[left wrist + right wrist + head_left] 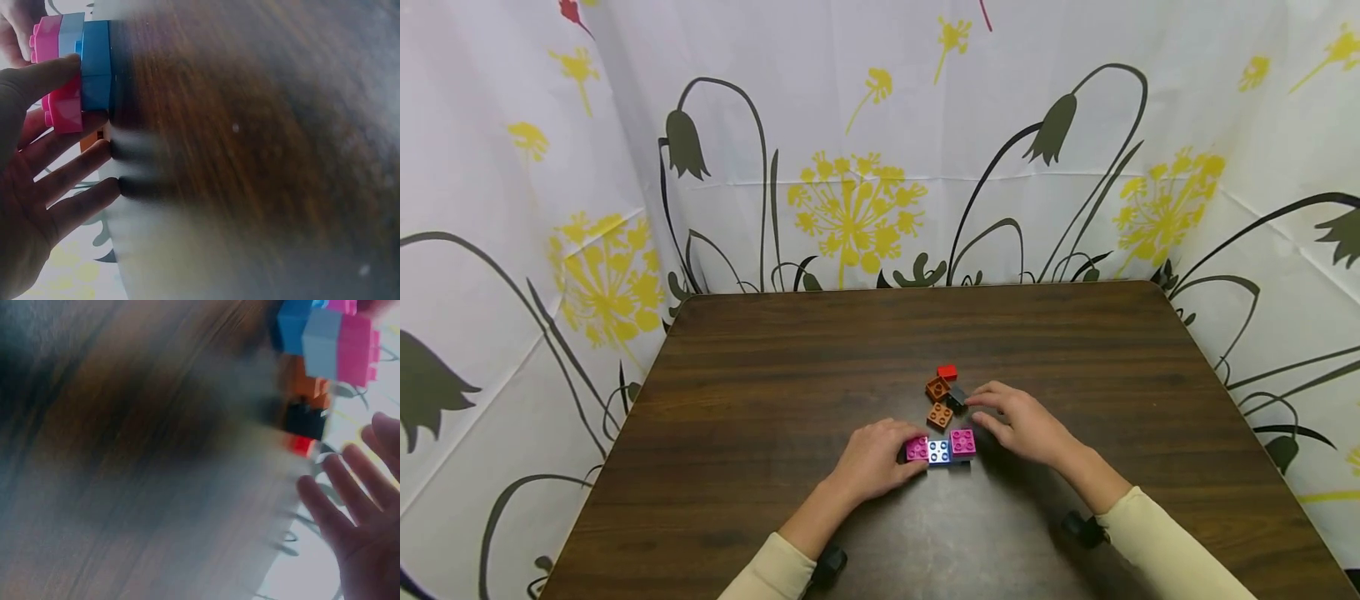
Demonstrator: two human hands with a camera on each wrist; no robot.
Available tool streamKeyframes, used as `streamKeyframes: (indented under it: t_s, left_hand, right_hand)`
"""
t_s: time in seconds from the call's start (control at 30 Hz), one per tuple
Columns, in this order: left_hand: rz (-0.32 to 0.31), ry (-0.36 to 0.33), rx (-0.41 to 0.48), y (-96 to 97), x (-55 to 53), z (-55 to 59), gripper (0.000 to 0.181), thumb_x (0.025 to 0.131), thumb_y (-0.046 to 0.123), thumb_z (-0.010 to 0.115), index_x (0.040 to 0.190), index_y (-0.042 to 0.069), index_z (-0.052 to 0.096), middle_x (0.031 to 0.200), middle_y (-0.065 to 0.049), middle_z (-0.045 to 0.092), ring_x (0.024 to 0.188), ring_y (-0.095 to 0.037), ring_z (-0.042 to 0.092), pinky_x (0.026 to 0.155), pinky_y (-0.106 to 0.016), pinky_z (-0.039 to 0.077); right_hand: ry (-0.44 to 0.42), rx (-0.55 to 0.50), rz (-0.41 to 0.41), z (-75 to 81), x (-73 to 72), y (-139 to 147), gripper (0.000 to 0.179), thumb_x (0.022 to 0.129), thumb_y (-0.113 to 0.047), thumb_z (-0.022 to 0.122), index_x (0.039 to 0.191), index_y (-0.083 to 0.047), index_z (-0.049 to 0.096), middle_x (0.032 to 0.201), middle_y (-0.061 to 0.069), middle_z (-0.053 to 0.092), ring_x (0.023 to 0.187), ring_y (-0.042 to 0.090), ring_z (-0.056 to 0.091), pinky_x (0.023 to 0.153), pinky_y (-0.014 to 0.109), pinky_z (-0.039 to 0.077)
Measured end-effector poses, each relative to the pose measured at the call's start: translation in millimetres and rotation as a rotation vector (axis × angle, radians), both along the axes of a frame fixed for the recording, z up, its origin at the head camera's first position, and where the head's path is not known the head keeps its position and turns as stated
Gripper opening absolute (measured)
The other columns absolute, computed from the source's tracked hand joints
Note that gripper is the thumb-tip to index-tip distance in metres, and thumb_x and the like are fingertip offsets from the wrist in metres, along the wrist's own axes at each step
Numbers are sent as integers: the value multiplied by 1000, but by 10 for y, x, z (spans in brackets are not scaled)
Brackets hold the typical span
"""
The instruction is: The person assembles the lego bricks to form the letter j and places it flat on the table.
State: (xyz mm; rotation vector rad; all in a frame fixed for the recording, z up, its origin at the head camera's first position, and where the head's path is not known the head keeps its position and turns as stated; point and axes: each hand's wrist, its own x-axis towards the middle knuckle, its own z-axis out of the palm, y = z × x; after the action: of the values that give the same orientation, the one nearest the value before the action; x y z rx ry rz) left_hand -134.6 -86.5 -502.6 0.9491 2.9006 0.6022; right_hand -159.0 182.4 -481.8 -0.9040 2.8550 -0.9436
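My left hand (877, 457) pinches the left end of a small build of toy building bricks (938, 452), thumb in front and fingers behind. Blue bricks (97, 65) form its base. One pink brick (66, 111) sits on the left end, at the pinching fingers. On the other end a pale grey-blue brick (321, 344) carries a second pink brick (354, 350). My right hand (1021, 423) holds nothing; its fingers are spread loosely, their tips close to a black brick (957, 398). Whether they touch it I cannot tell.
Behind the build lie loose bricks: an orange-brown one (939, 416) studs up, another brown one (937, 388) showing its hollow underside, and a red one (947, 372). They rest on a dark wooden table (760, 367). A flower-printed curtain (880, 125) hangs around its far sides.
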Motion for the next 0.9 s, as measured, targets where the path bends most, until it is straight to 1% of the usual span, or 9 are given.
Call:
streamKeyframes:
  t_s: [0.1,0.17,0.23,0.37,0.53,0.63,0.7,0.8,0.9]
  left_hand:
    - [2,3,4,1,2,5,42,86,44,73,121,21,70,116,4,69,106,-15,63,87,-40,51]
    - [4,11,3,2,3,6,41,86,43,74,120,21,70,115,4,69,105,-15,63,86,-39,51]
    - [6,14,2,4,7,6,41,86,43,74,120,21,70,114,4,70,104,-15,63,86,-39,51]
    - [7,3,-4,4,13,6,41,86,44,74,120,21,71,114,4,70,105,-15,63,86,-39,51]
    - [6,2,4,2,11,11,41,86,44,74,120,21,71,115,4,70,105,-15,63,86,-40,51]
    - [4,2,5,-2,11,11,41,86,45,74,119,21,71,114,4,70,104,-14,63,85,-39,51]
    - [4,-1,3,-3,13,7,41,86,45,73,119,21,71,114,4,69,104,-14,63,85,-39,51]
    - [6,-4,2,-6,11,2,41,86,45,74,119,22,71,115,5,69,105,-14,63,85,-40,51]
    - [6,-3,2,-4,10,1,41,85,45,74,119,22,71,115,5,69,105,-14,62,85,-40,51]
  right_hand:
    - [47,-9,2,-60,-101,15,32,90,-8,71,122,-6,68,128,7,59,116,24,58,95,47,47]
    - [71,13,6,-102,-157,12,37,89,-5,71,126,-7,66,135,8,56,120,25,56,96,47,46]
    - [73,46,20,-135,-197,-3,43,89,-3,70,131,-10,63,140,8,52,123,25,54,98,47,46]
    - [71,137,68,-181,-250,-55,51,89,-3,69,138,-13,58,145,7,48,129,26,48,101,47,43]
    - [104,202,146,-199,-299,-124,53,87,-1,69,137,-14,59,147,6,47,136,28,41,104,48,39]
    - [139,219,180,-226,-322,-143,48,87,1,68,132,-13,63,145,6,49,135,28,42,105,47,38]
    - [168,221,184,-250,-332,-149,43,87,0,68,128,-13,66,141,5,52,132,26,45,104,45,40]
    - [226,216,171,-281,-337,-146,37,86,-2,71,121,-11,70,133,4,58,124,24,52,99,43,45]
    - [247,213,140,-288,-330,-136,34,85,-4,73,118,-10,71,128,3,61,117,22,57,94,41,49]
